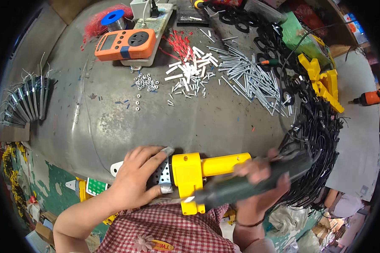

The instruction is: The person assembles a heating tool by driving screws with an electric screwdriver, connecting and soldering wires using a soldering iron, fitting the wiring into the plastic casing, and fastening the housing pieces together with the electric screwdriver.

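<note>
My left hand (135,177) is closed round the perforated metal sleeve (165,172) of a yellow plastic tool housing (186,173), with pale wrappings on its thumb and one fingertip. A white end plate (116,168) with a hole sticks out past that hand. The housing lies along the near edge of the table, its yellow handle (226,163) pointing right. In my right hand (259,173) is a dark electric screwdriver (228,187), gripped round its body and smeared by motion. The driver's tip slants left over the lower part of the housing; whether it touches a screw cannot be made out.
Long screws (247,76), white sleeves (190,67) and nuts (145,82) lie in loose piles. An orange meter (126,44) and solder spool (114,20) stand farther back. Black cables (314,139) heap at right, near yellow plastic parts (323,82). Metal strips (29,99) fan out left.
</note>
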Demonstrator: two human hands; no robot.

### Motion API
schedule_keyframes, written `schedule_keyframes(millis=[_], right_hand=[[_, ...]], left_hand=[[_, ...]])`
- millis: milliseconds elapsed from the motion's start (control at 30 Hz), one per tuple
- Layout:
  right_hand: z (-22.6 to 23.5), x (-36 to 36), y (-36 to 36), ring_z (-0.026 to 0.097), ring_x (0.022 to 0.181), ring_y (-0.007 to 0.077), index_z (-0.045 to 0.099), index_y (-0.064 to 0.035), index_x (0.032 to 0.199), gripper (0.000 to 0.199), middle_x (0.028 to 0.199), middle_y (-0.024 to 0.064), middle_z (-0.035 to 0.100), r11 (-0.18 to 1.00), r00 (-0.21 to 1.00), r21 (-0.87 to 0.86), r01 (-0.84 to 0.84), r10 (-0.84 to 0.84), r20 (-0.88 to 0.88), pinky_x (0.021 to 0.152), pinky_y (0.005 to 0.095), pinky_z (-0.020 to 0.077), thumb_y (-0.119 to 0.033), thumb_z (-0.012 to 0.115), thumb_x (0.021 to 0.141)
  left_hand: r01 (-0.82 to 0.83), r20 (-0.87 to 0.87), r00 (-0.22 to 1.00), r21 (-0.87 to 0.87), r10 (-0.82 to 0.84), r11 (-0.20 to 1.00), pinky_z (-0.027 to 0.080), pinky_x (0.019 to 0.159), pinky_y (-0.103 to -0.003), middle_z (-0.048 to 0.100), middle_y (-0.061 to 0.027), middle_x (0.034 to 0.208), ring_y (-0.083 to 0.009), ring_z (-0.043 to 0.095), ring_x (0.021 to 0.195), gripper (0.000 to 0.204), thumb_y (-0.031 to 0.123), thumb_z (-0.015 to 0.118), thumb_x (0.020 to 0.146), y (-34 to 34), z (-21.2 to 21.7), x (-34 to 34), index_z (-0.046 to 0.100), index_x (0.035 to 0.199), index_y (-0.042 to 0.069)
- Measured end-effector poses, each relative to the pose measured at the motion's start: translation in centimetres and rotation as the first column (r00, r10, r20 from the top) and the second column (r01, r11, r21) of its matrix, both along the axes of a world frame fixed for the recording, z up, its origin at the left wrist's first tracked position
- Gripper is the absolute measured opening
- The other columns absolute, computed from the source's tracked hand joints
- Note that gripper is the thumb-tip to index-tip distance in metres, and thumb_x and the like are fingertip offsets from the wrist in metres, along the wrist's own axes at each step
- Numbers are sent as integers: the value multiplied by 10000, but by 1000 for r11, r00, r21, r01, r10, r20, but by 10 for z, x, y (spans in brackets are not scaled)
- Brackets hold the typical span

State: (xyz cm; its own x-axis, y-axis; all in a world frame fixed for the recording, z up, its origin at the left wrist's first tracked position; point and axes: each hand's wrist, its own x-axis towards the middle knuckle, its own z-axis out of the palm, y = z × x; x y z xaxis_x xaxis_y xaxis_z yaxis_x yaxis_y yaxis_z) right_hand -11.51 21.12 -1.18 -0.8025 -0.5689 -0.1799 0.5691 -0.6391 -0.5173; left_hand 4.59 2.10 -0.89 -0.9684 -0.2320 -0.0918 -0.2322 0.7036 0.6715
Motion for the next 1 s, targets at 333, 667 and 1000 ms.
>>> schedule_keyframes(millis=[333, 667, 1000], right_hand=[[-1, -58, 4, 484, 768, 116, 466, -75, 1109, 358, 787, -11, 479, 986, 985, -95, 141, -148, -83, 840, 315, 363, -275, 566, 829], [-1, -61, -9, 473, 737, 146, 470, -109, 1097, 352, 743, 0, 496, 989, 987, -84, 121, -128, -94, 817, 354, 357, -315, 557, 825], [-12, -63, -6, 495, 778, 123, 434, -76, 1090, 334, 789, -11, 468, 985, 990, -133, 113, -124, -74, 825, 330, 397, -262, 551, 838]], left_hand=[[-9, 38, 999, -53, 11, 999, 321, 937, -437, 461, -126, 1200, -319, 430, 1111, 756, 129, 755, 555, 1, 5, -6, 443, 1238, 37], [-23, 65, 997, -106, 30, 994, 309, 918, -460, 443, -143, 1210, -334, 413, 1118, 796, 99, 763, 524, 10, 6, -9, 424, 1240, 27], [82, -81, 994, 123, -72, 989, 328, 918, -444, 448, -152, 1215, -330, 417, 1125, 705, 196, 768, 579, -20, 2, -21, 459, 1196, 53]])
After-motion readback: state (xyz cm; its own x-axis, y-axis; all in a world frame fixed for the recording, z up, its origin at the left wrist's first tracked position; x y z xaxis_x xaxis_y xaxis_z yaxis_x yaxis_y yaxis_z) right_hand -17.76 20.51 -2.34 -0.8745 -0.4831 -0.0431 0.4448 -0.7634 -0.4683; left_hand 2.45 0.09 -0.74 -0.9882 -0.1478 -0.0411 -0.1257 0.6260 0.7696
